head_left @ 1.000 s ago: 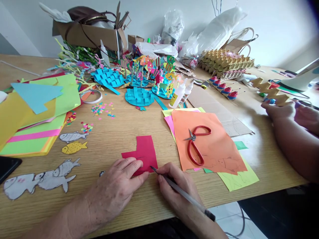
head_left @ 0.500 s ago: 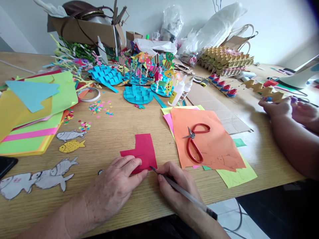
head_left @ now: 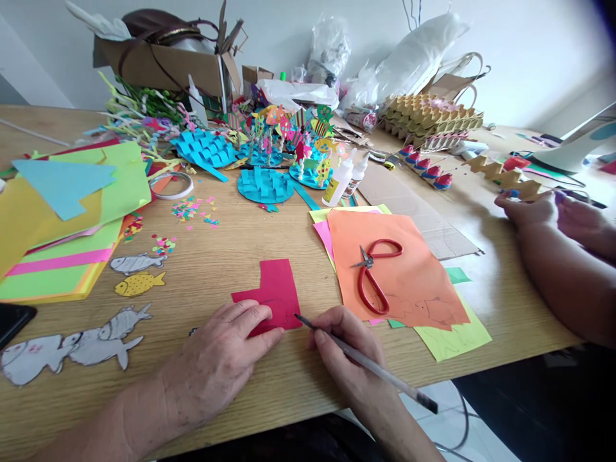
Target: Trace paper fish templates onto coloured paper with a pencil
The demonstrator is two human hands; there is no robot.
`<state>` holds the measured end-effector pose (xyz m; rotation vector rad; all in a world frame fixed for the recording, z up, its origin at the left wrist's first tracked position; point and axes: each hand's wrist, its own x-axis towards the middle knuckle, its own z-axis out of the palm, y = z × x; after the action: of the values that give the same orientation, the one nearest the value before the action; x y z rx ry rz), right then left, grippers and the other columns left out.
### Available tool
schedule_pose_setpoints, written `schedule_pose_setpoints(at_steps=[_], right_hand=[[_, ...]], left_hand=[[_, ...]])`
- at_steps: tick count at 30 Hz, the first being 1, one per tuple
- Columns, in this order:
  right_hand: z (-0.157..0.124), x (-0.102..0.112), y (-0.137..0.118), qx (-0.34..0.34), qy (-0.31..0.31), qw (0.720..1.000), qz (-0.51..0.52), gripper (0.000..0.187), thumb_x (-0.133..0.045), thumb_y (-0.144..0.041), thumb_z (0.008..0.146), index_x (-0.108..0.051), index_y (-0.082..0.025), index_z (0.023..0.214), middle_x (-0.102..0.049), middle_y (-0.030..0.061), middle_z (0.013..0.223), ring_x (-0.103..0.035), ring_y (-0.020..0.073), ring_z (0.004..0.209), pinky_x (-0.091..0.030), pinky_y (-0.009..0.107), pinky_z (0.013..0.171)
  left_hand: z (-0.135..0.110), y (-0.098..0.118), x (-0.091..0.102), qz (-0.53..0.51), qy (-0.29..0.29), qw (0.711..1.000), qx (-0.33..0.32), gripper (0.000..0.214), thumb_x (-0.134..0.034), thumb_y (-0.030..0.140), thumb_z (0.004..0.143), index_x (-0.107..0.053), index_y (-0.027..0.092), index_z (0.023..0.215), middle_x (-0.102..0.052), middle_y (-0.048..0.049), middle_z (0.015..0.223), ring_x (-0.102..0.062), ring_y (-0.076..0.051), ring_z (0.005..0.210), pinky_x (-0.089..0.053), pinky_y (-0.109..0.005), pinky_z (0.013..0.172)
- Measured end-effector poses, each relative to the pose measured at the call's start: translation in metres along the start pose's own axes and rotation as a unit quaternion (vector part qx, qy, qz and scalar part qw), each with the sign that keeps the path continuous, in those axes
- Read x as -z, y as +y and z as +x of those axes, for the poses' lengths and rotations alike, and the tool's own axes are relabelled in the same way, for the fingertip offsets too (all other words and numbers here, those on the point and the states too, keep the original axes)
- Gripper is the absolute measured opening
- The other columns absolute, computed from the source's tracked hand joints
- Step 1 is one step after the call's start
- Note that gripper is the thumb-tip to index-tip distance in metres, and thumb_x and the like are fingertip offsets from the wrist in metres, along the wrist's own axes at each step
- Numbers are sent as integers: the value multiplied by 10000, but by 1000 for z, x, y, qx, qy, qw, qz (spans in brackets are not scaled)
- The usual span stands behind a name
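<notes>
A piece of dark red paper (head_left: 280, 282) lies on the table before me, with faint drawn lines on it. My left hand (head_left: 228, 346) rests on its lower left part, fingers laid over the paper and thumb apart, pressing it down. A pen (head_left: 366, 364) is pinched in my right hand (head_left: 344, 350), its tip at the paper's right edge. Part of a small dark-patterned thing (head_left: 193, 332) shows beside my left hand; the hand hides the remainder. Red-handled scissors (head_left: 378, 276) lie on orange paper (head_left: 404, 234) bearing pencilled fish outlines, right of my right hand.
Fish cutouts (head_left: 139, 283) and coloured sheets (head_left: 120, 173) lie left. Behind are confetti (head_left: 190, 208), a tape roll (head_left: 185, 186), blue woven discs (head_left: 265, 186) and glue bottles (head_left: 339, 183). Another person's hands (head_left: 534, 208) hold egg-carton pieces (head_left: 522, 186) at right.
The pen tip has lifted slightly and shifted to the right edge of the red paper; the pen lies at a lower slant. My left hand stays on the paper.
</notes>
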<state>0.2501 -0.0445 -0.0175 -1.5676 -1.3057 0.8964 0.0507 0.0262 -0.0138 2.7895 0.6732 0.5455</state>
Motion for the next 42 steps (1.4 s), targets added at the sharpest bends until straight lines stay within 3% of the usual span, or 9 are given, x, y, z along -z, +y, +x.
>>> schedule_pose_setpoints(at_steps=[4, 6, 12, 16, 22, 26, 30, 38, 42], right_hand=[[-3, -2, -1, 28, 56, 998, 4, 99, -460, -203, 810, -537, -216, 749, -591, -37, 590, -543, 109, 514, -405, 190, 473], [-5, -1, -3, 48, 64, 997, -12, 103, -460, -194, 816, -538, -219, 752, -595, -43, 588, -548, 105, 506, -411, 180, 465], [-13, 10, -5, 154, 70, 978, -118, 123, -470, -183, 864, -583, -220, 832, -635, -35, 653, -598, 102, 563, -446, 170, 529], [-16, 15, 0, 200, 31, 967, -151, 149, -479, -190, 895, -618, -228, 931, -681, 0, 782, -644, 124, 675, -478, 192, 617], [-10, 12, 11, 233, 7, 948, -219, 170, -479, -154, 850, -616, -205, 938, -679, 48, 808, -650, 174, 708, -514, 255, 620], [-9, 10, 9, 241, -18, 937, -252, 263, -511, -88, 785, -582, -177, 1022, -682, 88, 901, -659, 211, 822, -549, 302, 684], [-8, 8, 6, 258, -1, 932, -254, 323, -516, -48, 759, -567, -162, 1057, -677, 103, 936, -660, 218, 842, -561, 331, 718], [3, 14, -3, 270, 4, 926, -263, 301, -509, -57, 765, -580, -171, 1035, -691, 102, 922, -673, 225, 837, -565, 337, 711], [0, 7, -9, 286, -22, 928, -240, 284, -522, -71, 771, -581, -186, 1025, -693, 88, 907, -671, 212, 812, -561, 319, 697]], left_hand=[[5, -9, 28, -86, 33, 995, 41, 321, -374, 108, 912, -550, 248, 1142, -565, -20, 1106, -574, -135, 998, -485, -209, 844], [5, -15, 40, -71, 36, 995, 59, 267, -412, 151, 911, -536, 258, 1122, -576, 0, 1087, -586, -125, 990, -480, -189, 839], [-15, -37, 43, 36, -10, 991, 132, 365, -442, 232, 882, -488, 285, 1240, -547, -23, 1212, -546, -200, 1101, -460, -320, 922], [-14, -39, 46, 19, -97, 977, 191, 408, -491, 235, 849, -494, 277, 1255, -521, -38, 1275, -518, -225, 1149, -425, -368, 964], [22, -28, 51, -22, -195, 966, 168, 496, -585, 166, 771, -501, 232, 1255, -499, -57, 1287, -487, -229, 1178, -426, -345, 958], [37, -31, 40, -1, -206, 969, 134, 501, -623, 150, 727, -526, 187, 1217, -491, -85, 1264, -481, -240, 1166, -415, -353, 967], [41, -31, 31, 26, -204, 972, 116, 471, -683, 214, 699, -551, 177, 1150, -516, -92, 1188, -498, -256, 1116, -428, -373, 943], [18, -31, 49, 39, -166, 973, 156, 429, -586, 113, 760, -512, 202, 1173, -509, -70, 1204, -508, -226, 1108, -416, -341, 930], [-9, -34, 60, 14, -198, 968, 151, 410, -592, 123, 765, -513, 241, 1149, -526, -34, 1133, -523, -213, 1054, -416, -327, 892]])
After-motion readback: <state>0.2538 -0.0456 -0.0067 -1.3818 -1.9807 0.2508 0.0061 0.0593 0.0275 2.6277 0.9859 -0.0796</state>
